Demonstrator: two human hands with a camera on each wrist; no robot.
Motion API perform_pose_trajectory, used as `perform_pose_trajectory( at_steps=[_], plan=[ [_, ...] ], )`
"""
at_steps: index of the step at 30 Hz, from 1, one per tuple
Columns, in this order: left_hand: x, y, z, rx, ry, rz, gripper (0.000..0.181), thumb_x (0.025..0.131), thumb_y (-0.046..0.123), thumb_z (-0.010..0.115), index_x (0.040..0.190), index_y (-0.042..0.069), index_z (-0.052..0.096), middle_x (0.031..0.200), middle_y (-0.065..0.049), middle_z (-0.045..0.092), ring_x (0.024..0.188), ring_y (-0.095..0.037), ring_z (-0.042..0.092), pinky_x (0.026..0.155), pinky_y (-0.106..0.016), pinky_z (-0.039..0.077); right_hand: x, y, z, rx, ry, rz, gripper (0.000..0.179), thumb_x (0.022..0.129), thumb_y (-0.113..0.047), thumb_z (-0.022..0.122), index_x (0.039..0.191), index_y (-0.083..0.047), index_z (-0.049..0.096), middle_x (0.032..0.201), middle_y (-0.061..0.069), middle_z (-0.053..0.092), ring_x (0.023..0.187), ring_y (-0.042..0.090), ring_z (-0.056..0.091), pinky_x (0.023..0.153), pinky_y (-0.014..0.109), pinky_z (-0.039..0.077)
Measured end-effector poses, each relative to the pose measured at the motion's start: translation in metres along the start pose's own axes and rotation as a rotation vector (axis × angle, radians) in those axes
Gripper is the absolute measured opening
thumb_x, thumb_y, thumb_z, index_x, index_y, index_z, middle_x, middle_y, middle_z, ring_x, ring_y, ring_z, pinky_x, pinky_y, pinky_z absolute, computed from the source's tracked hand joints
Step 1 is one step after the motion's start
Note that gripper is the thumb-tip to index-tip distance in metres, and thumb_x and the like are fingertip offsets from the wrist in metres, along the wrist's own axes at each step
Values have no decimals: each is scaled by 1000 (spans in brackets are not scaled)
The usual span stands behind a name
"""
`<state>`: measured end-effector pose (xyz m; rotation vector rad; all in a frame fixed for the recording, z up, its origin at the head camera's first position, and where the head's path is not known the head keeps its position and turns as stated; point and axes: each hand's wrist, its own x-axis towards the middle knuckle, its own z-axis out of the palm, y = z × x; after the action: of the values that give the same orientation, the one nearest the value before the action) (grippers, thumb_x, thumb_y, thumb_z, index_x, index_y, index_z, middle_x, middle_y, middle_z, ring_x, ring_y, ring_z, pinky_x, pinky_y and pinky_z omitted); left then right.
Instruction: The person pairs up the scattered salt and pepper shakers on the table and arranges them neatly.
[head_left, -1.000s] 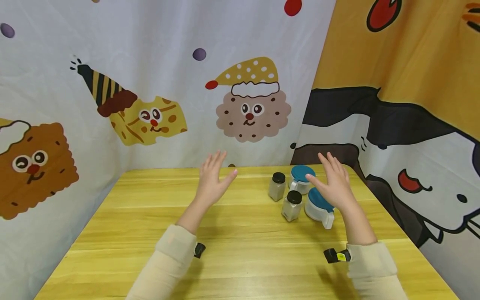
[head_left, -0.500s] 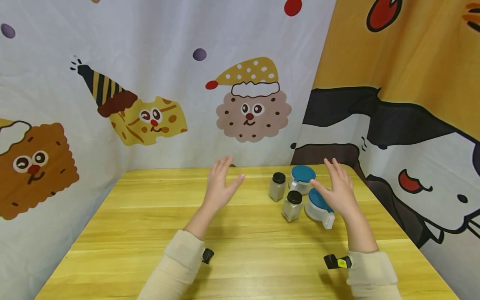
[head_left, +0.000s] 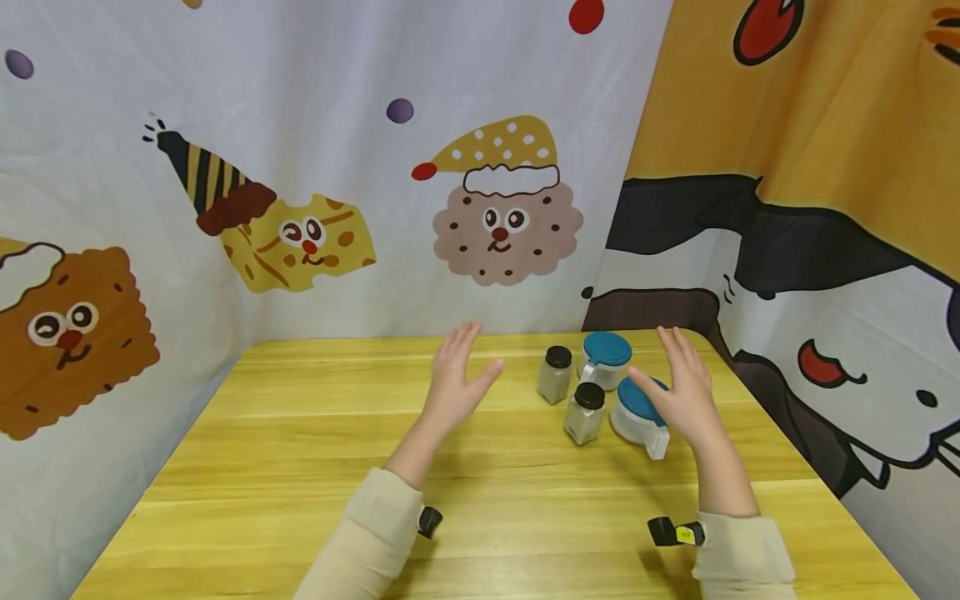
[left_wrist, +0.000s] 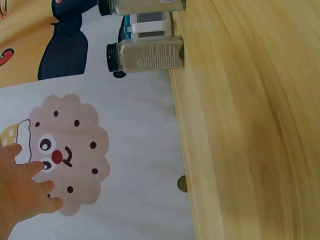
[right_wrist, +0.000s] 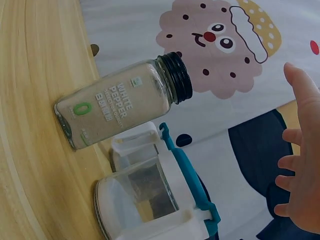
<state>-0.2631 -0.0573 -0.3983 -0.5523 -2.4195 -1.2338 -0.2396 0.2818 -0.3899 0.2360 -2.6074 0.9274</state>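
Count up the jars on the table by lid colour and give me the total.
Jars with black lids: 2
Jars with blue lids: 2
Total: 4

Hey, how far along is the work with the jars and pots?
Looks done: the jars and pots stand upright, grouped and closed. In hand: nothing; the left hand and right hand hover empty, touching none. Left: probably any lifting or opening, as all four rest closed on the table.

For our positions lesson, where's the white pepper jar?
In the right wrist view, the white pepper jar stands left of centre, beside a blue-lidded container.
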Motion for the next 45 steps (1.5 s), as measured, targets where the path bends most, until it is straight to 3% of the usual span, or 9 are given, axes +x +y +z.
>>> perform_pose_trajectory(
  at_steps=[9, 15, 28, 33, 39, 45],
  plan=[
    [-3, 7, 9, -33, -35, -27, 73, 93, 52, 54, 151, 16, 30, 156, -4, 24, 143, -29, 12, 108, -62, 12, -4, 7, -1, 17, -1, 4, 82, 94, -43, 59, 154, -9, 15, 156, 23, 9, 139, 49, 5, 103, 69, -1],
    [-3, 9, 17, -54, -41, -16, 71, 93, 50, 55, 150, 15, 31, 154, -6, 27, 141, -32, 19, 108, -60, 16, -6, 9, -5, 24, -12, 28, 83, 94, -43, 59, 154, -9, 14, 156, 23, 9, 139, 48, 6, 103, 70, 1],
    [-5, 12, 35, -179, -60, -80, 67, 93, 41, 60, 149, 15, 33, 151, -6, 32, 139, -29, 25, 107, -55, 23, -12, 21, -3, 78, -17, 60, 85, 92, -41, 62, 155, -12, 13, 156, 22, 8, 138, 50, 8, 98, 75, 13],
    [-6, 11, 44, -238, -61, -82, 68, 93, 44, 60, 149, 15, 34, 150, -8, 34, 138, -29, 27, 108, -53, 25, -14, 25, -2, 100, -19, 62, 85, 92, -41, 63, 155, -14, 12, 157, 21, 6, 139, 48, 6, 98, 75, 13],
    [-7, 10, 52, -286, -82, -126, 69, 92, 46, 60, 150, 19, 33, 151, -5, 33, 138, -26, 26, 108, -51, 25, -17, 29, 1, 123, -24, 82, 86, 92, -39, 63, 155, -17, 10, 157, 20, 5, 140, 47, 5, 98, 74, 12],
    [-9, 9, 60, -325, -79, -130, 69, 92, 44, 62, 149, 15, 35, 150, -7, 34, 137, -27, 29, 109, -49, 25, -20, 34, 6, 132, -17, 98, 85, 92, -39, 63, 156, -18, 9, 158, 19, 6, 140, 46, 6, 99, 74, 13]
  ],
)
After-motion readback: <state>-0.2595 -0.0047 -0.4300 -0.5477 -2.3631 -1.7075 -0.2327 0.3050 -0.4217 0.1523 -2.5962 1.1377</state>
